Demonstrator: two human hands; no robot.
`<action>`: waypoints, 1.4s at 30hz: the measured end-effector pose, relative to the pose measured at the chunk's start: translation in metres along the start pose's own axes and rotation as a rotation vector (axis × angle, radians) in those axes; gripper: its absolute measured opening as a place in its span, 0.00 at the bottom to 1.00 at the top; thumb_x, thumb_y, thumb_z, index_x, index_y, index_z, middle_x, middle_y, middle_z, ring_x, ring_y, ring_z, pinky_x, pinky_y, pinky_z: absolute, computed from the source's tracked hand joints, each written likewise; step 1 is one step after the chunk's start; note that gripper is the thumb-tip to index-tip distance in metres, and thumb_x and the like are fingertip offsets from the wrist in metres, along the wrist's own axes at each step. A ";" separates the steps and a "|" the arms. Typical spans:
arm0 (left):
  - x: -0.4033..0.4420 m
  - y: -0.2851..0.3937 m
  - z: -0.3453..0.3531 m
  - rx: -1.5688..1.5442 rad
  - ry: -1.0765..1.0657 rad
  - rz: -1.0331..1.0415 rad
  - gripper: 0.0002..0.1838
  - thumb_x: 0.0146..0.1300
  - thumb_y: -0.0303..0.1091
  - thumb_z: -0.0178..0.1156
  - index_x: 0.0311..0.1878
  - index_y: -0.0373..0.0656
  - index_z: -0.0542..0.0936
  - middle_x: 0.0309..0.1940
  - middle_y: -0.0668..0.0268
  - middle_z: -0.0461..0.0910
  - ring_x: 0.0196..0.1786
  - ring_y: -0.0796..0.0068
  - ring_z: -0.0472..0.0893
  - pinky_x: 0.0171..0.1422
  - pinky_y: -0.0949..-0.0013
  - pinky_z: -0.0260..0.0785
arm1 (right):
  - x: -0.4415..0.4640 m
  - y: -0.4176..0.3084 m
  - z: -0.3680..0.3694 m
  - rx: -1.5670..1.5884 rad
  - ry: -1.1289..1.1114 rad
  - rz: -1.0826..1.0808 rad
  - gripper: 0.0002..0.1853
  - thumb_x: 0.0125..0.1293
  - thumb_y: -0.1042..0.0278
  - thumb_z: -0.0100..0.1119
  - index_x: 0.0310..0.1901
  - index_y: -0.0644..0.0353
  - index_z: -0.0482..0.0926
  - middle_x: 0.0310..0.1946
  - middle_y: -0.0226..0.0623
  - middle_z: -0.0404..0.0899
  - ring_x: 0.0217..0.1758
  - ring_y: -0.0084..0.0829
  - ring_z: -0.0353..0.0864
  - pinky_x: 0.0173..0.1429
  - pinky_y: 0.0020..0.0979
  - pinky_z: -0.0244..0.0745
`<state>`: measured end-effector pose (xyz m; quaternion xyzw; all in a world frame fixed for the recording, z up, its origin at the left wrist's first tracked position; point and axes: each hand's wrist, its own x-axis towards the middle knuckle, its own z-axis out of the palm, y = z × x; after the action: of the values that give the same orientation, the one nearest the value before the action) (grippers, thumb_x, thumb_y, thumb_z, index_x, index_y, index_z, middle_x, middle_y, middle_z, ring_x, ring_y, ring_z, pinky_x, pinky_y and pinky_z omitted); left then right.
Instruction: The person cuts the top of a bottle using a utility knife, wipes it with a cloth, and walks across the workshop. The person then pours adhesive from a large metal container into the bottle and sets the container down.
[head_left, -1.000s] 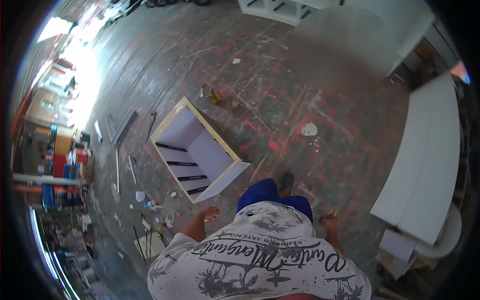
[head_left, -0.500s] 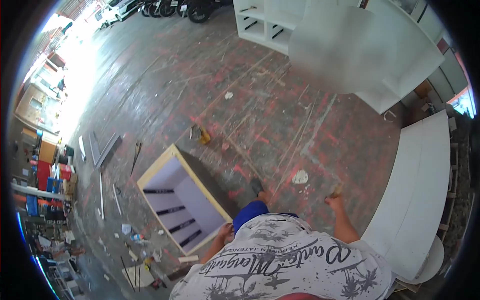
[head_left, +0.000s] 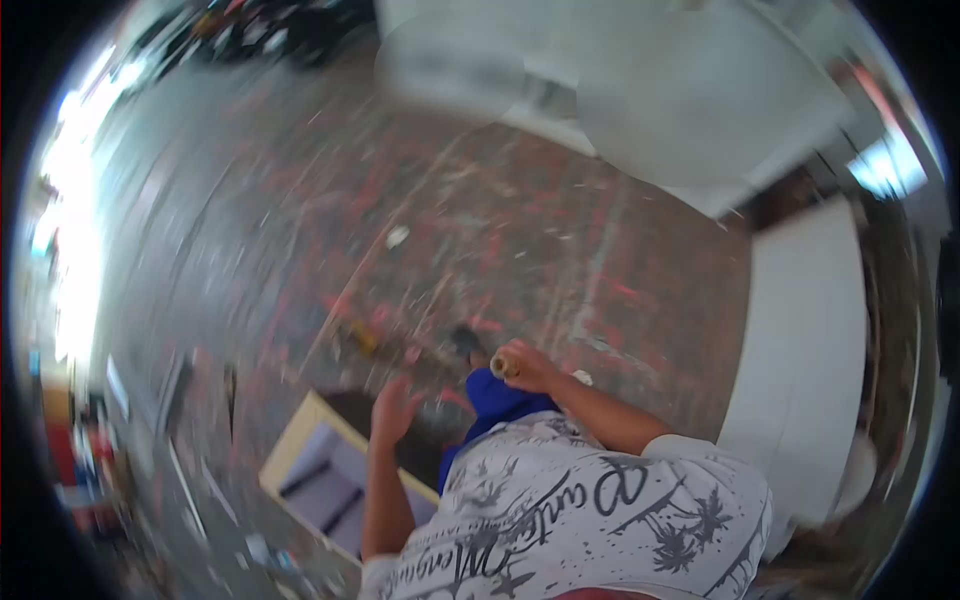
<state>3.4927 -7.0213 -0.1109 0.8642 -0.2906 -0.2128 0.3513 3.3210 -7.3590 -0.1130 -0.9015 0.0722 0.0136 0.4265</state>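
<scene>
Right hand closed round small tan object (blurred, kind unclear), in front of blue shorts; left hand apart from it, empty, fingers loosely spread, forearm overlapping lavender-lined box; box on floor, well apart from right edge, where long white panel runs; white cabinet at far edge

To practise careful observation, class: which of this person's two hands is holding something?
The right hand, farther right in the picture: it grips a tan, round-ended object. The left hand, though blurred, shows nothing in its grasp.
</scene>
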 end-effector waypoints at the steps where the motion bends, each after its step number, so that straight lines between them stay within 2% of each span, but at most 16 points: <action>1: 0.019 0.037 -0.016 -0.129 -0.028 -0.033 0.33 0.61 0.43 0.75 0.67 0.39 0.78 0.63 0.50 0.80 0.68 0.48 0.77 0.71 0.54 0.70 | 0.041 -0.015 0.009 0.042 -0.093 -0.074 0.31 0.49 0.66 0.75 0.58 0.56 0.79 0.57 0.47 0.80 0.63 0.51 0.79 0.66 0.45 0.74; 2: 0.041 0.043 -0.023 -0.205 -0.128 0.002 0.40 0.58 0.45 0.77 0.72 0.43 0.73 0.68 0.50 0.75 0.73 0.47 0.72 0.74 0.53 0.67 | 0.078 -0.024 0.020 0.061 -0.190 -0.111 0.29 0.51 0.69 0.73 0.59 0.57 0.79 0.59 0.47 0.79 0.63 0.51 0.79 0.66 0.45 0.75; 4: 0.061 0.039 -0.020 -0.333 -0.049 0.014 0.48 0.53 0.44 0.80 0.76 0.49 0.68 0.71 0.50 0.71 0.73 0.47 0.71 0.77 0.53 0.64 | 0.141 -0.049 0.044 0.093 -0.374 -0.168 0.29 0.53 0.71 0.72 0.60 0.58 0.78 0.61 0.48 0.78 0.64 0.51 0.79 0.65 0.44 0.77; 6: 0.077 0.034 -0.027 -0.341 0.067 0.015 0.46 0.51 0.44 0.81 0.74 0.50 0.71 0.70 0.53 0.72 0.73 0.48 0.71 0.78 0.54 0.64 | 0.198 -0.081 0.058 0.099 -0.524 -0.189 0.31 0.53 0.71 0.75 0.61 0.58 0.78 0.62 0.48 0.78 0.64 0.51 0.79 0.63 0.44 0.78; 10: 0.092 -0.024 -0.046 -0.529 0.297 -0.299 0.42 0.49 0.38 0.82 0.70 0.50 0.76 0.68 0.58 0.76 0.73 0.54 0.73 0.76 0.56 0.66 | 0.299 -0.112 0.107 0.094 -0.834 -0.282 0.32 0.52 0.70 0.77 0.61 0.58 0.78 0.58 0.47 0.81 0.64 0.48 0.80 0.65 0.44 0.77; 12: 0.091 -0.050 -0.046 -0.605 0.383 -0.348 0.39 0.49 0.38 0.82 0.67 0.49 0.78 0.67 0.59 0.78 0.72 0.55 0.75 0.75 0.57 0.67 | 0.335 -0.106 0.129 0.187 -0.975 -0.333 0.33 0.52 0.71 0.78 0.62 0.59 0.78 0.60 0.46 0.81 0.65 0.47 0.81 0.65 0.41 0.77; 15: 0.085 -0.095 -0.037 -0.627 0.485 -0.435 0.36 0.51 0.40 0.81 0.65 0.50 0.79 0.63 0.58 0.80 0.65 0.52 0.80 0.70 0.56 0.72 | 0.411 -0.061 0.197 0.134 -1.267 -0.521 0.28 0.55 0.69 0.75 0.60 0.61 0.81 0.54 0.46 0.85 0.59 0.47 0.85 0.62 0.41 0.79; 17: 0.076 -0.120 -0.022 -0.639 0.535 -0.625 0.34 0.51 0.40 0.81 0.63 0.52 0.80 0.60 0.57 0.82 0.64 0.53 0.81 0.67 0.57 0.74 | 0.459 -0.065 0.236 -0.032 -1.283 -0.123 0.22 0.59 0.67 0.69 0.55 0.63 0.84 0.47 0.48 0.88 0.53 0.47 0.88 0.60 0.41 0.80; 21: 0.058 -0.163 -0.004 -0.726 0.454 -0.973 0.32 0.52 0.42 0.79 0.63 0.56 0.81 0.56 0.57 0.85 0.62 0.54 0.82 0.65 0.55 0.73 | 0.558 -0.005 0.364 -0.366 -1.019 -0.249 0.19 0.63 0.61 0.63 0.52 0.60 0.87 0.49 0.49 0.88 0.55 0.48 0.88 0.60 0.44 0.80; 23: 0.046 -0.188 0.016 -0.589 0.398 -0.897 0.32 0.53 0.44 0.78 0.63 0.58 0.81 0.56 0.59 0.85 0.60 0.56 0.83 0.64 0.55 0.71 | 0.595 0.009 0.424 -0.526 -0.923 -0.238 0.23 0.63 0.58 0.64 0.56 0.61 0.85 0.51 0.47 0.88 0.56 0.47 0.88 0.61 0.42 0.80; 26: 0.040 -0.200 0.029 -0.517 0.411 -0.902 0.31 0.54 0.45 0.77 0.63 0.60 0.81 0.57 0.63 0.85 0.60 0.61 0.83 0.63 0.56 0.68 | 0.623 0.019 0.504 -0.470 -0.829 -0.115 0.26 0.62 0.59 0.63 0.61 0.59 0.83 0.53 0.50 0.87 0.58 0.49 0.86 0.63 0.43 0.79; 29: 0.038 -0.210 0.036 -0.493 0.471 -0.922 0.31 0.52 0.43 0.76 0.62 0.61 0.80 0.61 0.72 0.84 0.61 0.68 0.82 0.61 0.60 0.66 | 0.619 0.029 0.570 -0.458 -0.763 -0.191 0.30 0.60 0.60 0.64 0.64 0.62 0.80 0.55 0.52 0.86 0.60 0.49 0.85 0.66 0.43 0.77; 32: 0.035 -0.216 0.039 -0.490 0.473 -0.944 0.32 0.50 0.42 0.75 0.62 0.61 0.79 0.63 0.75 0.83 0.61 0.69 0.82 0.60 0.60 0.66 | 0.606 0.025 0.590 -0.359 -0.946 -0.130 0.33 0.58 0.60 0.66 0.65 0.66 0.78 0.62 0.53 0.81 0.66 0.49 0.80 0.71 0.42 0.73; 35: 0.036 -0.219 0.043 -0.472 0.502 -0.960 0.32 0.50 0.41 0.75 0.62 0.61 0.80 0.62 0.75 0.83 0.61 0.70 0.82 0.59 0.60 0.66 | 0.589 0.049 0.609 -0.610 -0.747 -0.313 0.34 0.56 0.59 0.68 0.65 0.66 0.77 0.67 0.51 0.76 0.71 0.49 0.75 0.75 0.43 0.69; 41: 0.043 -0.224 0.040 -0.465 0.506 -0.951 0.31 0.51 0.40 0.75 0.61 0.61 0.80 0.61 0.76 0.84 0.60 0.70 0.82 0.59 0.61 0.66 | 0.586 0.039 0.597 -0.739 -0.813 -0.374 0.40 0.58 0.57 0.69 0.71 0.63 0.69 0.71 0.48 0.69 0.76 0.51 0.66 0.78 0.47 0.65; 42: 0.045 -0.224 0.041 -0.452 0.508 -0.946 0.31 0.51 0.40 0.75 0.61 0.61 0.80 0.61 0.76 0.84 0.60 0.70 0.82 0.59 0.61 0.66 | 0.587 0.038 0.598 -0.698 -0.819 -0.347 0.40 0.57 0.56 0.70 0.70 0.63 0.70 0.69 0.50 0.72 0.74 0.50 0.70 0.76 0.46 0.67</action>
<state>3.5817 -6.9396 -0.3087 0.8276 0.2729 -0.1892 0.4526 3.9189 -6.9913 -0.5724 -0.9089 -0.2572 0.3151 0.0921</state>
